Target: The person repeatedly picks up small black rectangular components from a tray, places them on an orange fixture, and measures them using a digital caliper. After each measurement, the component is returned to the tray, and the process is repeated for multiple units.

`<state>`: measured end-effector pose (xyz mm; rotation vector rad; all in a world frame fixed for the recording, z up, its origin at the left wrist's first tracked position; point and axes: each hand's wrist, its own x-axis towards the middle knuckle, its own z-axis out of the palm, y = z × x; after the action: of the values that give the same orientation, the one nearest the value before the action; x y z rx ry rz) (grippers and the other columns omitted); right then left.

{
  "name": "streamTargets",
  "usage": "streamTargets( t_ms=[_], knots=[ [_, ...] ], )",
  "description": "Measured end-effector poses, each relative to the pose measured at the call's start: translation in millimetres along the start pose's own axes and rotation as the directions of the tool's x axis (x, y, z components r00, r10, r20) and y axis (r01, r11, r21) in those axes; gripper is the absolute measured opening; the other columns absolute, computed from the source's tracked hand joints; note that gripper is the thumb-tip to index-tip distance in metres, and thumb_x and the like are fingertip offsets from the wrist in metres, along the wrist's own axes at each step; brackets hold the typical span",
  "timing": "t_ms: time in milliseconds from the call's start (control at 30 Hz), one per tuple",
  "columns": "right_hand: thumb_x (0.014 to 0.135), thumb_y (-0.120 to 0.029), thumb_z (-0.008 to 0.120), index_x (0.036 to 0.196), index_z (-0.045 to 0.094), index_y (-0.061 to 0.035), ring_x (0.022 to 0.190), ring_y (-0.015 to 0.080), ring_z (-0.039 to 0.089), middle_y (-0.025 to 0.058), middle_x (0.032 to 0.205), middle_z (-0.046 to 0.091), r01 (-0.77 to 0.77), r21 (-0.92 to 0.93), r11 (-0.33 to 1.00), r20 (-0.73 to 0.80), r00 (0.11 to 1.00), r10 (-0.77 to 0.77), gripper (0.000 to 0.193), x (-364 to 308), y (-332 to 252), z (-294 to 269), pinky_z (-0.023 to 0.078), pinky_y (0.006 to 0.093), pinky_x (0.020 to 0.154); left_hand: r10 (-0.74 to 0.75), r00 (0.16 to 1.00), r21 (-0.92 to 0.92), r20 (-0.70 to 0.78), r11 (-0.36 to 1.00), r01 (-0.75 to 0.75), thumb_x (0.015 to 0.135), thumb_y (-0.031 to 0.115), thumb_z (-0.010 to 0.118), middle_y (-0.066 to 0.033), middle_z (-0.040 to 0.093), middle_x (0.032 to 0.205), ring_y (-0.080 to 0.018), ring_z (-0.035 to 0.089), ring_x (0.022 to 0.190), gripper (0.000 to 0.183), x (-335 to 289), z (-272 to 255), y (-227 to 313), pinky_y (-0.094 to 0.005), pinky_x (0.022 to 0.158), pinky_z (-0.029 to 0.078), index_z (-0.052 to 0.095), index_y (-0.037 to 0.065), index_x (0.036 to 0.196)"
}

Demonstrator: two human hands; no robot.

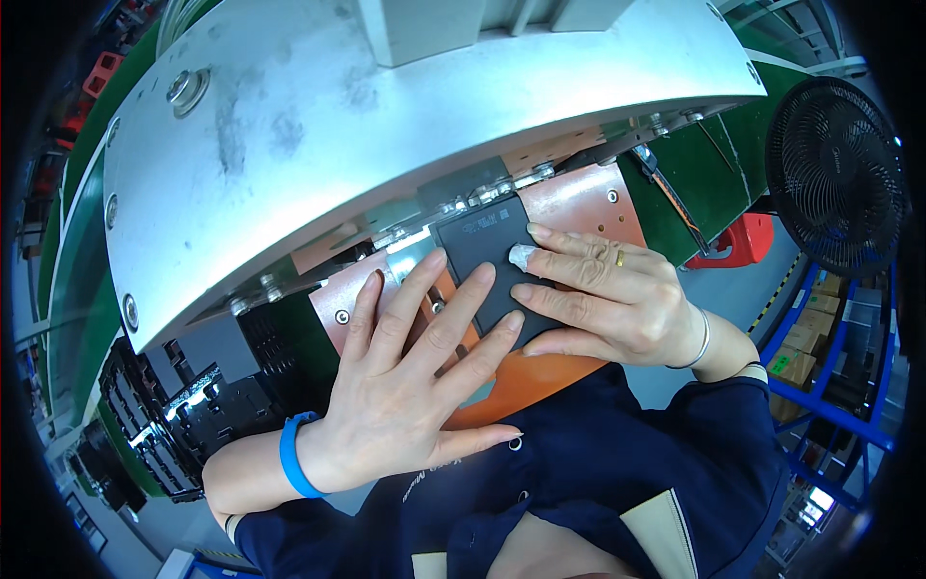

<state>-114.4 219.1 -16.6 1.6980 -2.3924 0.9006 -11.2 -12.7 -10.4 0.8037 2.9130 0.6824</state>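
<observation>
A flat dark rectangular panel [479, 253] with small light print near its far edge lies on a copper-coloured fixture plate [579, 198]. My left hand [410, 367], with a blue band at the wrist, has its fingers spread; the fingertips rest on the panel's left side and the plate beside it. From the right, my right hand [617, 294] lays its outstretched fingers on the panel, the thumb along its near end. One finger of that hand has a white wrapping, another a ring. An orange surface [540, 381] shows under the panel's near end.
A large curved metal plate [318, 135] with bolts overhangs the panel's far edge. Black slotted trays [193, 405] stand at left. On the right are a screwdriver-like tool [672, 198], a red object [741, 241], a black fan [837, 174] and a blue rack [820, 386] with boxes.
</observation>
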Motion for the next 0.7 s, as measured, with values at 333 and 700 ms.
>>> streamTargets(
  t_ms=[333, 700],
  knots=[
    [0.072, -0.028, 0.079, 0.100, 0.070, -0.0014, 0.110, 0.0327, 0.064, 0.0158, 0.110, 0.067, -0.002, 0.007, 1.000, 0.003, 1.000, 0.002, 0.039, 2.1, -0.2, -0.8, 0.057, 0.0373, 0.087, -0.012, 1.000, 0.009, 0.001, 1.000, 0.012, 0.068, 0.071, 0.068, -0.0154, 0.043, 0.146, -0.0452, 0.032, 0.136, 0.081, 0.1, -0.2, 1.0, -0.0602, 0.111, 0.022, 0.058, 0.022, 0.132],
    [0.072, -0.028, 0.079, 0.099, 0.071, -0.0019, 0.109, 0.0312, 0.065, 0.0154, 0.107, 0.068, -0.013, 0.023, 1.000, -0.005, 1.000, 0.013, 0.039, 1.0, 0.9, 0.1, 0.057, 0.0364, 0.087, -0.012, 1.000, 0.014, -0.007, 1.000, 0.012, 0.069, 0.069, 0.069, -0.0153, 0.044, 0.145, -0.0447, 0.033, 0.135, 0.078, 0.5, 0.2, 1.9, -0.0601, 0.109, 0.026, 0.059, 0.022, 0.131]
  ],
)
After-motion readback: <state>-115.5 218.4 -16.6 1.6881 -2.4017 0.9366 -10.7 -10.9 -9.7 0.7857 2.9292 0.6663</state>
